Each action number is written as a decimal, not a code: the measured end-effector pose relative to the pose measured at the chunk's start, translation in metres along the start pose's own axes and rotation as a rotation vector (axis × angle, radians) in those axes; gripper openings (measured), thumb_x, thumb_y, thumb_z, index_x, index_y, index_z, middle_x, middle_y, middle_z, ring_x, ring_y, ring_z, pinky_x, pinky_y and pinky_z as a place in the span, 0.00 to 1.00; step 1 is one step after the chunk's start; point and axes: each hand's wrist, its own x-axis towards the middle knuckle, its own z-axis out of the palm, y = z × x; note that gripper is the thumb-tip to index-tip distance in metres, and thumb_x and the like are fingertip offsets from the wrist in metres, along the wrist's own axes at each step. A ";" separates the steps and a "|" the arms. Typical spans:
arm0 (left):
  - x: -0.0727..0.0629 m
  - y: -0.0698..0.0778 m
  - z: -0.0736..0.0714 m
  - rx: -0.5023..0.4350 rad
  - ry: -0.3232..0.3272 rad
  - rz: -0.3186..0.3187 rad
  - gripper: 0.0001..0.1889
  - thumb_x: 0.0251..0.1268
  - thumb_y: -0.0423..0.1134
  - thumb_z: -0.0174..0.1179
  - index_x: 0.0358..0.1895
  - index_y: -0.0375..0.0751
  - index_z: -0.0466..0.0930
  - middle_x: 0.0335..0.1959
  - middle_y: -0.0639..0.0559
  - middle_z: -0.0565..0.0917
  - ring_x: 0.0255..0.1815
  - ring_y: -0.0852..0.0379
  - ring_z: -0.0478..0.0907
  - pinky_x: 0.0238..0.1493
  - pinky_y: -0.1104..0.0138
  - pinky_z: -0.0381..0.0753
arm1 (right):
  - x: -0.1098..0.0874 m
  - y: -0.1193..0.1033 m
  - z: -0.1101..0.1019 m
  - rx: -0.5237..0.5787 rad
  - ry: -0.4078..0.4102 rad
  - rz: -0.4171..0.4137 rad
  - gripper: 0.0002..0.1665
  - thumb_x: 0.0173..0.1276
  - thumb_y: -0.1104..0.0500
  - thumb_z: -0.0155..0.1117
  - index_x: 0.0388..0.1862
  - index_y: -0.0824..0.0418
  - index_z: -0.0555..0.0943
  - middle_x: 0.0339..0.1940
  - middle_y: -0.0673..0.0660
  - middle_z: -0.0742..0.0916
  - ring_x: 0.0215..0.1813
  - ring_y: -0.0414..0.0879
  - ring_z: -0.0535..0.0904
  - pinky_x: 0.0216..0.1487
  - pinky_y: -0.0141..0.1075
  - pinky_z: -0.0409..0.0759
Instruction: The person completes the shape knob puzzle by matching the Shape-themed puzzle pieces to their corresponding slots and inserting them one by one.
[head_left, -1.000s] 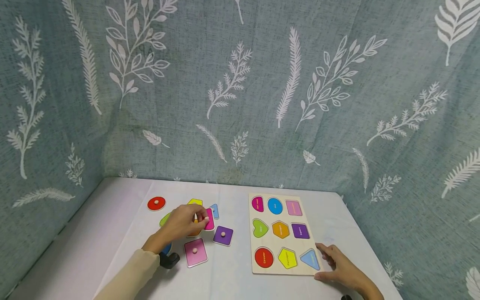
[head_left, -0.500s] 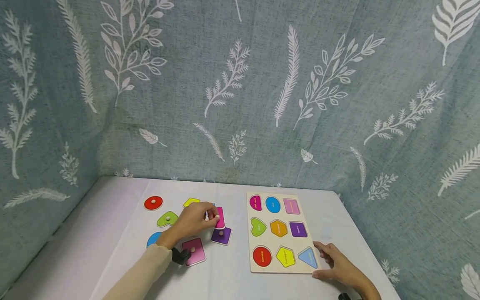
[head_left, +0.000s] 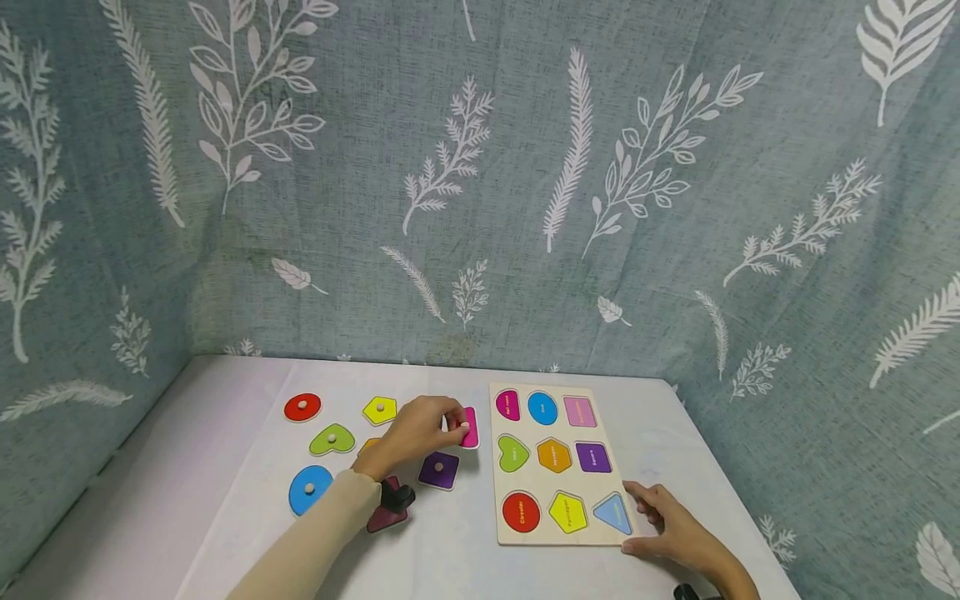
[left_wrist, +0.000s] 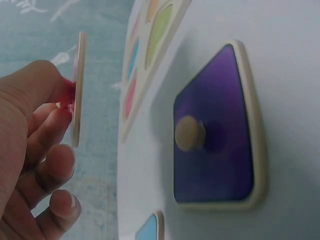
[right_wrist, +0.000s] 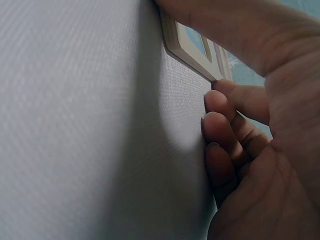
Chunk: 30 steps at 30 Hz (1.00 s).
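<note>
My left hand pinches a magenta puzzle piece by its knob, close to the left side of a wooden shape puzzle board. In the left wrist view this piece is seen edge-on, above the table. Beneath and to the right there lies a purple square piece with a round wooden knob. At the board's near right corner, my right hand holds the edges between thumb and forefinger. Its other fingers are curled beside the board in the right wrist view. Coloured, labelled shapes fill the board's face.
Loose knobbed pieces lie on the white table left of the board: a red circle, a green heart, a blue round piece, a yellow pentagon. A pink piece is partly behind the left wrist. Patterned cloth surrounds the table.
My left hand has carried the magenta piece rightward, from among the loose pieces toward the board, uncovering the green heart and yellow pentagon. The right hand stays at the board's corner.
</note>
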 end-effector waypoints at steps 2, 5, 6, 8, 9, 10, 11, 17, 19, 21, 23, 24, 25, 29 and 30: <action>0.005 0.003 0.003 0.001 -0.001 0.003 0.05 0.64 0.44 0.70 0.35 0.50 0.85 0.24 0.67 0.77 0.25 0.64 0.70 0.27 0.69 0.72 | -0.001 -0.001 -0.001 -0.004 0.003 -0.006 0.60 0.50 0.46 0.86 0.76 0.66 0.68 0.41 0.54 0.70 0.45 0.48 0.66 0.41 0.34 0.68; 0.012 0.005 0.010 0.001 -0.011 0.005 0.05 0.64 0.45 0.70 0.35 0.51 0.85 0.24 0.66 0.77 0.25 0.64 0.71 0.28 0.69 0.72 | -0.002 -0.001 -0.003 -0.002 0.004 -0.007 0.59 0.50 0.46 0.86 0.76 0.66 0.68 0.41 0.54 0.70 0.44 0.48 0.66 0.41 0.34 0.68; 0.014 0.006 0.012 -0.002 -0.015 0.005 0.05 0.64 0.45 0.70 0.35 0.51 0.85 0.24 0.66 0.77 0.25 0.64 0.71 0.28 0.69 0.73 | -0.002 -0.001 -0.003 -0.004 0.004 -0.009 0.59 0.50 0.46 0.86 0.76 0.66 0.68 0.41 0.54 0.70 0.44 0.48 0.66 0.41 0.34 0.68; 0.017 0.007 0.016 -0.009 -0.023 0.009 0.05 0.65 0.45 0.70 0.35 0.51 0.84 0.24 0.66 0.77 0.25 0.64 0.71 0.28 0.69 0.73 | -0.003 0.000 -0.004 0.006 0.000 -0.009 0.59 0.50 0.47 0.86 0.76 0.67 0.68 0.41 0.54 0.69 0.44 0.48 0.66 0.40 0.34 0.68; 0.019 0.007 0.018 -0.014 -0.026 0.013 0.05 0.65 0.45 0.70 0.35 0.51 0.84 0.24 0.66 0.77 0.25 0.64 0.71 0.29 0.69 0.73 | -0.003 0.000 -0.004 0.009 -0.001 -0.012 0.59 0.50 0.47 0.86 0.76 0.67 0.68 0.41 0.55 0.69 0.44 0.48 0.66 0.41 0.34 0.68; 0.021 0.008 0.021 -0.011 -0.031 0.016 0.05 0.65 0.45 0.70 0.35 0.51 0.84 0.24 0.66 0.77 0.26 0.64 0.71 0.29 0.69 0.73 | -0.003 0.001 -0.005 0.011 -0.004 -0.015 0.59 0.50 0.48 0.86 0.76 0.67 0.68 0.41 0.55 0.69 0.44 0.48 0.66 0.41 0.34 0.68; 0.023 0.008 0.022 -0.013 -0.034 0.021 0.05 0.65 0.45 0.70 0.35 0.51 0.84 0.24 0.66 0.77 0.26 0.64 0.71 0.29 0.69 0.73 | -0.003 0.002 -0.005 0.011 -0.006 -0.018 0.59 0.51 0.48 0.86 0.76 0.67 0.68 0.41 0.55 0.69 0.44 0.49 0.66 0.41 0.34 0.67; 0.031 0.010 0.030 0.014 -0.047 0.045 0.05 0.65 0.44 0.69 0.34 0.50 0.83 0.23 0.65 0.77 0.25 0.64 0.71 0.28 0.69 0.73 | -0.002 0.002 -0.004 0.013 -0.016 -0.011 0.59 0.51 0.48 0.86 0.76 0.66 0.68 0.41 0.56 0.69 0.45 0.49 0.66 0.41 0.33 0.68; 0.035 0.010 0.032 0.032 -0.036 0.050 0.05 0.65 0.43 0.69 0.34 0.50 0.83 0.23 0.65 0.77 0.25 0.64 0.70 0.28 0.69 0.72 | -0.002 0.000 -0.004 0.011 -0.010 -0.005 0.59 0.50 0.47 0.86 0.76 0.65 0.68 0.41 0.55 0.70 0.45 0.48 0.66 0.41 0.34 0.68; 0.040 0.011 0.033 0.042 -0.025 0.041 0.05 0.65 0.43 0.69 0.34 0.50 0.84 0.23 0.65 0.77 0.25 0.64 0.70 0.29 0.68 0.72 | -0.002 -0.001 -0.004 0.009 -0.005 -0.002 0.59 0.50 0.46 0.86 0.76 0.65 0.68 0.41 0.55 0.70 0.45 0.49 0.67 0.41 0.34 0.68; 0.044 0.012 0.034 0.043 -0.015 0.029 0.05 0.65 0.43 0.69 0.34 0.50 0.84 0.23 0.65 0.77 0.26 0.64 0.70 0.30 0.68 0.71 | -0.001 -0.003 -0.003 0.014 -0.002 -0.007 0.59 0.50 0.47 0.86 0.76 0.65 0.69 0.41 0.55 0.70 0.45 0.49 0.66 0.41 0.34 0.69; 0.046 0.013 0.035 0.043 -0.012 0.027 0.05 0.64 0.43 0.69 0.34 0.49 0.84 0.24 0.64 0.77 0.26 0.64 0.70 0.30 0.68 0.71 | -0.001 -0.003 -0.003 0.015 -0.001 -0.012 0.58 0.50 0.47 0.86 0.76 0.65 0.69 0.41 0.55 0.70 0.44 0.49 0.66 0.41 0.34 0.69; 0.048 0.014 0.036 0.043 -0.012 0.023 0.05 0.64 0.43 0.69 0.34 0.49 0.84 0.24 0.64 0.77 0.26 0.64 0.70 0.30 0.68 0.71 | -0.001 -0.003 -0.003 0.015 -0.002 -0.014 0.58 0.50 0.47 0.86 0.76 0.65 0.69 0.41 0.55 0.70 0.44 0.49 0.66 0.41 0.34 0.69; 0.055 0.016 0.041 0.055 -0.017 0.017 0.05 0.65 0.43 0.68 0.33 0.49 0.83 0.24 0.63 0.76 0.25 0.63 0.70 0.28 0.69 0.70 | 0.000 -0.004 -0.002 0.004 -0.001 -0.017 0.58 0.49 0.48 0.87 0.76 0.65 0.69 0.41 0.55 0.70 0.44 0.49 0.66 0.40 0.33 0.68; 0.057 0.016 0.042 0.056 -0.016 0.017 0.05 0.65 0.42 0.68 0.33 0.49 0.82 0.24 0.63 0.76 0.25 0.63 0.70 0.28 0.69 0.70 | 0.001 -0.004 -0.001 0.003 0.001 -0.020 0.58 0.49 0.47 0.87 0.76 0.65 0.69 0.41 0.55 0.70 0.44 0.49 0.66 0.40 0.33 0.68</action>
